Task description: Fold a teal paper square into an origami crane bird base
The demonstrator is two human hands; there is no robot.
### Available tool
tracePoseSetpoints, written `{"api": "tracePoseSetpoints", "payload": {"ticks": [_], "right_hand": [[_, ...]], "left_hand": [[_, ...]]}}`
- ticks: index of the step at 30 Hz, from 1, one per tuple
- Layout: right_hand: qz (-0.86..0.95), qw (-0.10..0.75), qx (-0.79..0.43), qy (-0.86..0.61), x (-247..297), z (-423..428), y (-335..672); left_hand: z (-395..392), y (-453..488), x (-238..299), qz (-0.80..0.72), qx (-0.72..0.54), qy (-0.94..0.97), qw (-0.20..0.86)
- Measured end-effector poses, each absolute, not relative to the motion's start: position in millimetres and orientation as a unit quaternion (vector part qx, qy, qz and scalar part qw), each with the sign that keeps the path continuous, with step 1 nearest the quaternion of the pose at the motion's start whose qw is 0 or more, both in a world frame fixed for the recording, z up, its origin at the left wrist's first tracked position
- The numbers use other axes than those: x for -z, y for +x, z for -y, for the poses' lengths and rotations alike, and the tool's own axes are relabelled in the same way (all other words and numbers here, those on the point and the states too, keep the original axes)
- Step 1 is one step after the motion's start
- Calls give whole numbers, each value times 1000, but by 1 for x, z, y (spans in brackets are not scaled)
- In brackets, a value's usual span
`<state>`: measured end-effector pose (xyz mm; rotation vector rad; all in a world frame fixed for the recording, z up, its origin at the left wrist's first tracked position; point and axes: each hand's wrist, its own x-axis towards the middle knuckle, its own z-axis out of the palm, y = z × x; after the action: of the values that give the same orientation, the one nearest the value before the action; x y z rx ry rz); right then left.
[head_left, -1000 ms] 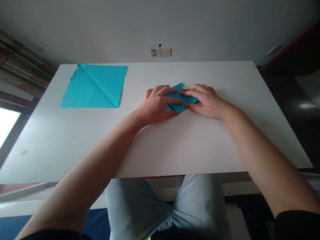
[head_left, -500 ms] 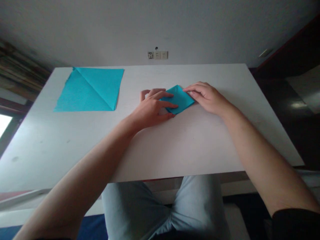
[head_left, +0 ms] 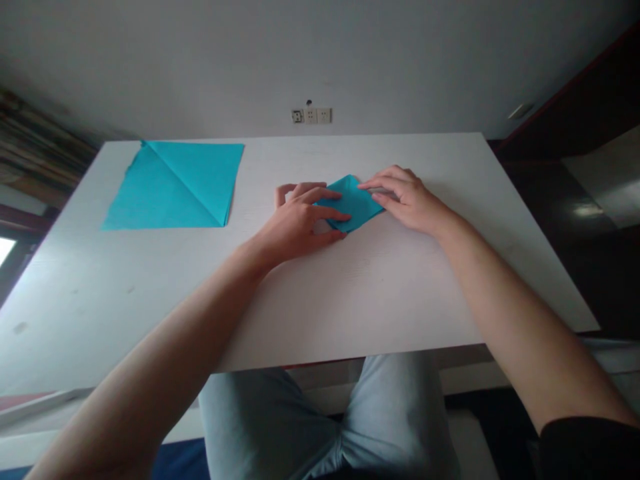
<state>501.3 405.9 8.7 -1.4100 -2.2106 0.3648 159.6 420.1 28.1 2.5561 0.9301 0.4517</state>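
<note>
A small folded piece of blue paper (head_left: 354,203) lies on the table between my hands. My left hand (head_left: 305,217) rests over its left side, fingers spread and pressing it flat, so that part of the paper is hidden. At the paper's right edge is my right hand (head_left: 404,200), its thumb and fingers closed on the right corner. The exact grip there is partly covered by the fingers.
A larger blue sheet (head_left: 175,187) with a diagonal crease lies at the table's far left. The white table (head_left: 320,300) ends at a wall with power sockets (head_left: 311,116). My legs are below its front edge.
My right hand's fingertips have shifted slightly left over the paper's upper right edge. My left hand stays in place on the paper. The whole view has shifted a little.
</note>
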Motion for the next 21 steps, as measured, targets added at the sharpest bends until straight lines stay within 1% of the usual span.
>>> {"api": "tracePoseSetpoints", "payload": {"ticks": [5,7,14,21], "right_hand": [[827,186,-92,-522,-12,-403,498],[839,176,-87,-507,-12,-403,498],[849,187,-93,-485,-8,-404,498],[848,196,-96,-483,-7,-403,497]], "left_hand": [[-417,160,-32,-332,-156,914,176],[-415,161,-34,-329,-153,918,161],[-413,158,-40,-302,-126,936,128],[-407,163,-35,-320,-154,927,124]]}}
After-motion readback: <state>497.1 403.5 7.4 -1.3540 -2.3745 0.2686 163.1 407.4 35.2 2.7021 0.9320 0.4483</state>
